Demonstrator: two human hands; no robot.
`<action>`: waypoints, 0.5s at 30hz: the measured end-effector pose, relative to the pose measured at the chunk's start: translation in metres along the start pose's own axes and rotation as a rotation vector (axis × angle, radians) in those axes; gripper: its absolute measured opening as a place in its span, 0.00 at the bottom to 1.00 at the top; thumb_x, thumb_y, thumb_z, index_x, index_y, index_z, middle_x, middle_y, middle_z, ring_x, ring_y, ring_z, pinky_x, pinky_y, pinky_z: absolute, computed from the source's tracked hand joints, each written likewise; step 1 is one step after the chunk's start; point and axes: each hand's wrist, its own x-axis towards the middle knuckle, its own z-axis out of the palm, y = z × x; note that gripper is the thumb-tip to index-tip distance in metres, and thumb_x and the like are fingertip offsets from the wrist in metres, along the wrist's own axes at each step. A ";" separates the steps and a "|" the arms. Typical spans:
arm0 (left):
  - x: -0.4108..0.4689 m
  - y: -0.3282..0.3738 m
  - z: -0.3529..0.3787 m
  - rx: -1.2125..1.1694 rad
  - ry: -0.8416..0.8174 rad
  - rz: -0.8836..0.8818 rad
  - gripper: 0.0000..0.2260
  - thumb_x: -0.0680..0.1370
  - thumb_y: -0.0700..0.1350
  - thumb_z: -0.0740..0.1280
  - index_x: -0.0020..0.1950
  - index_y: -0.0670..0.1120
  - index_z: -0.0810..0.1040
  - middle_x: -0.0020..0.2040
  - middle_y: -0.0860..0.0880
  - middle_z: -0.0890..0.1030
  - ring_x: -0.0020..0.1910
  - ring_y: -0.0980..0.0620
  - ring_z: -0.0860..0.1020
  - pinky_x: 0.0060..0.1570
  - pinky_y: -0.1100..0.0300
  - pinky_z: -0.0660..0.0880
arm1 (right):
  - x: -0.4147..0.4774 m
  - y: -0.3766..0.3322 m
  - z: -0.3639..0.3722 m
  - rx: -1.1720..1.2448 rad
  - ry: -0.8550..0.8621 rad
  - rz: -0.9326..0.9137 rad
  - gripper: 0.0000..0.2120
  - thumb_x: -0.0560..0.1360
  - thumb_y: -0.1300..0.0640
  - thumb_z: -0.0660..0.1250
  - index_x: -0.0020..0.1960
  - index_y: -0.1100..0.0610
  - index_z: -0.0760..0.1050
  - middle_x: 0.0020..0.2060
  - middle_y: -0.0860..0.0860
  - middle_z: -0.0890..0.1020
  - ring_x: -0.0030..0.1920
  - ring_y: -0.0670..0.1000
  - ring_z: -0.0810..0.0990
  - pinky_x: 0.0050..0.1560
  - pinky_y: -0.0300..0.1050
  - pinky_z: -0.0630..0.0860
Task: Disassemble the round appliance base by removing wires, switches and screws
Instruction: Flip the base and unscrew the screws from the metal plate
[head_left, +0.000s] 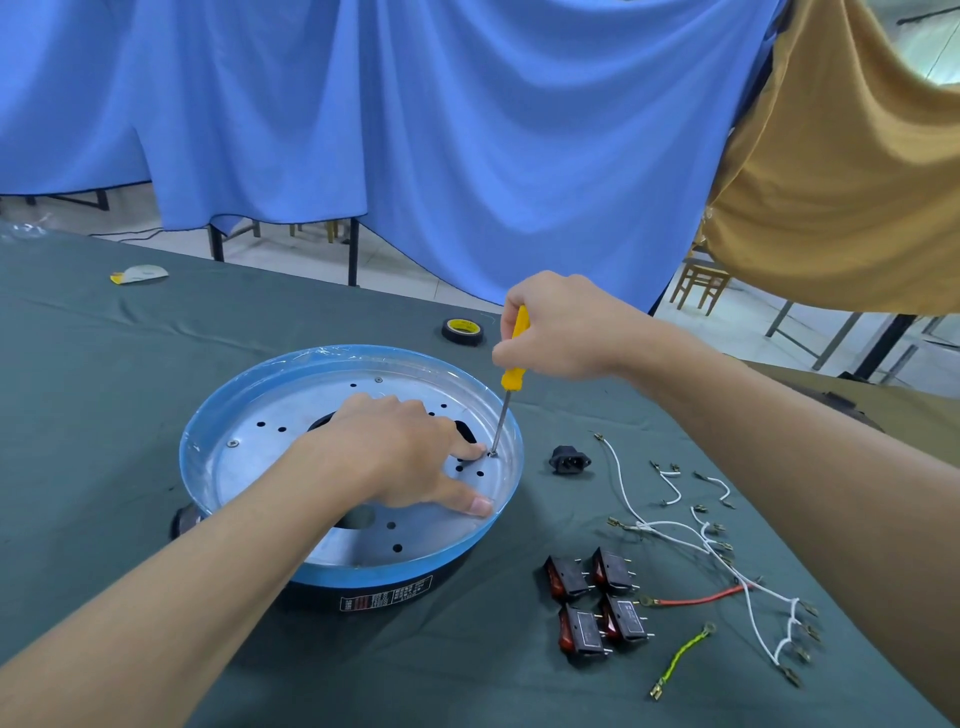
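Observation:
The round appliance base (244, 415), blue-rimmed with a perforated silver plate, lies on the green table. My left hand (400, 452) rests flat on the plate, its index fingertip beside a screw (491, 453) near the right rim. My right hand (561, 327) grips a yellow-handled screwdriver (511, 364), held nearly upright with its tip on that screw. Two more screws (233, 443) show on the plate. To the right lie several black rocker switches (597, 603), white wires (691, 535), a red wire (696, 600), a green-yellow wire (680, 657) and a black power socket (569, 459).
A roll of black tape (462, 330) sits behind the base. A white and yellow scrap (139, 273) lies far left. Blue and tan cloths (415, 130) hang beyond the table's far edge, with chairs and table legs behind.

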 end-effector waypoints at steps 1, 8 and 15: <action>0.000 0.000 0.000 -0.001 0.002 0.001 0.33 0.69 0.78 0.54 0.74 0.73 0.58 0.75 0.54 0.68 0.69 0.45 0.69 0.54 0.54 0.62 | 0.000 -0.001 0.000 0.007 -0.013 0.007 0.08 0.72 0.53 0.68 0.43 0.58 0.77 0.34 0.51 0.77 0.34 0.49 0.71 0.30 0.41 0.66; -0.001 0.000 0.000 0.003 0.003 0.002 0.33 0.69 0.78 0.54 0.74 0.73 0.58 0.75 0.54 0.68 0.69 0.45 0.69 0.54 0.53 0.62 | 0.000 0.000 -0.003 -0.059 -0.012 0.016 0.14 0.75 0.51 0.67 0.39 0.61 0.74 0.29 0.52 0.70 0.32 0.51 0.67 0.29 0.41 0.62; -0.001 0.000 -0.001 -0.003 0.002 0.005 0.33 0.69 0.78 0.54 0.73 0.73 0.58 0.75 0.54 0.68 0.70 0.45 0.68 0.59 0.52 0.63 | 0.001 0.005 -0.001 0.087 -0.047 0.082 0.20 0.73 0.42 0.69 0.42 0.59 0.72 0.32 0.51 0.70 0.32 0.52 0.66 0.31 0.42 0.62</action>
